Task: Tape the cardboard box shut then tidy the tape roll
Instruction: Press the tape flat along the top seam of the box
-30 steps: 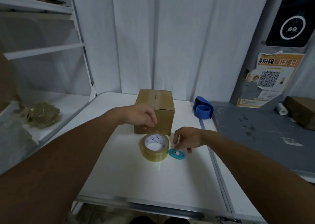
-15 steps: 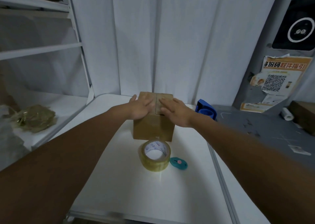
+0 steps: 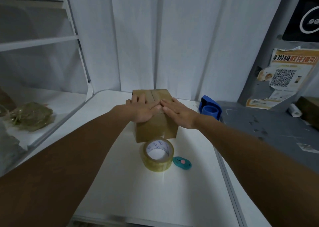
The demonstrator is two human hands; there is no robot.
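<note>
Head view: left hand [image 3: 143, 108] and right hand [image 3: 177, 112] press flat, empty fingers on the box [image 3: 155, 129]; sealing seems nearly done. Tape roll [image 3: 158, 155], centre frame, awaits tidying.

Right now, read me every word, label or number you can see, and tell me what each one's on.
"份码取件指引": heading of the orange poster; the character before it is partly cut off.
QR code on that poster: a code, no words; the print around and below it is too small to read.
Tape roll: print inside its core, too blurred to read.
Cardboard box: no print visible.
</note>
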